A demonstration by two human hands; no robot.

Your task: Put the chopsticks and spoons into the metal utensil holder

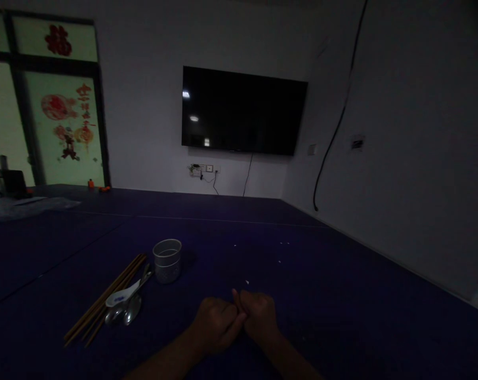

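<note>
My left hand [218, 323] and my right hand [259, 317] meet above the dark blue surface [341, 316], both curled into loose fists, knuckles touching. No object shows in either. To the left of them stands a metal cup [168, 262], upright and with a textured lower wall. Beside it lie several wooden chopsticks [104, 302] in a loose bundle. A white soup spoon [122, 296] with a blue mark rests against them, and two metal spoons [132, 310] lie by it, partly overlapping. The hands are apart from all these utensils.
Small white scraps [247, 282] are scattered beyond my hands. Clear plastic sheeting [28, 207] and a dark box [16, 182] are at the far left, with small orange items [104, 188] near the door. A black cable [334, 134] hangs along the right wall; a television [242, 111] is mounted ahead.
</note>
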